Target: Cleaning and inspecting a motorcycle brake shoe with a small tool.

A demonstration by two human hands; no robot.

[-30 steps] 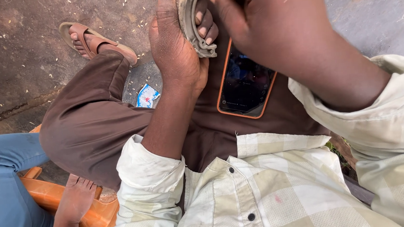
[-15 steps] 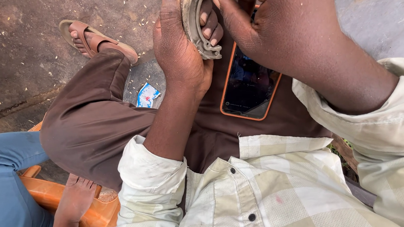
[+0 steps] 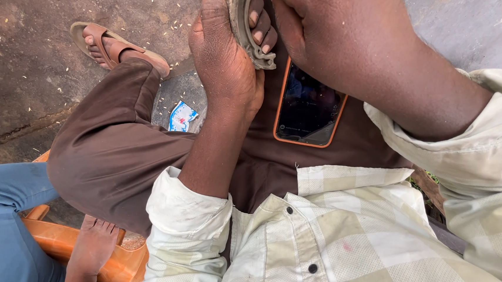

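The left hand (image 3: 225,60) sits at the top centre of the frame, wrapped around a curved, rusty metal part (image 3: 244,26) that looks like a brake shoe; its fingers (image 3: 261,28) curl over the far edge and the thumb runs up the near side, so the grip is closed on the piece. The right hand (image 3: 337,29) fills the upper right, bent over the same part from the other side. Its fingertips are cut off by the top edge, so I cannot tell whether it pinches the part or only rests against it.

No container shows in view. Below the hands, a phone in an orange case (image 3: 309,108) lies screen up on the brown trousers (image 3: 116,150). A small blue and white wrapper (image 3: 182,116) lies on the ground left of centre. A sandalled foot (image 3: 112,45) is at the upper left. An orange plastic chair (image 3: 94,252) with another person's bare foot (image 3: 93,246) occupies the lower left.
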